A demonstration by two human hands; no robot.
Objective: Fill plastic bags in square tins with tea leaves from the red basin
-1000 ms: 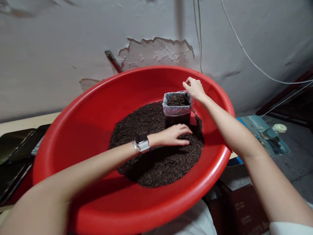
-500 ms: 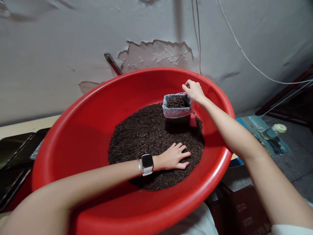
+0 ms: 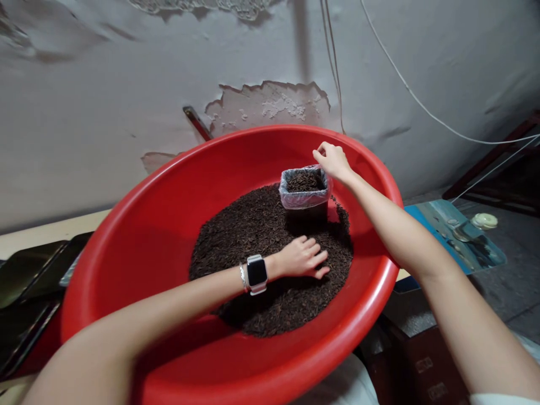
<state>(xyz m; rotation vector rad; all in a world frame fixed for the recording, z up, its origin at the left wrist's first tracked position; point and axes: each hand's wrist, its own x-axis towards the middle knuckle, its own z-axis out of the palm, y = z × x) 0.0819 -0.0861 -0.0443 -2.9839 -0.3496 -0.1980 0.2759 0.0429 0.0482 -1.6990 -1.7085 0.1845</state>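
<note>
Dark, dry shreds that look like loose tea leaves point(image 3: 236, 230) cover the bottom of a big red plastic basin point(image 3: 147, 247). On them, toward the back right, stands a small dark box lined with a clear plastic bag point(image 3: 306, 199), its rim folded outward. The box is full of the same leaves. My right hand point(image 3: 334, 162) is at the box's back right corner, fingers curled onto the bag's edge; the fingertips are partly hidden. My left hand point(image 3: 301, 257), with a watch on the wrist, hovers palm down just over the leaves, in front of the box, fingers apart.
Behind the basin is a grey wall point(image 3: 169, 67) with peeling paint and hanging cables. Dark trays point(image 3: 34, 270) lie on the pale tabletop at left. At right are a blue picture mat point(image 3: 459, 236) and a small pale round object point(image 3: 484, 220).
My left hand has lifted slightly off the leaves, its fingers now less spread. My right hand stays at the box corner. The view has shifted a little.
</note>
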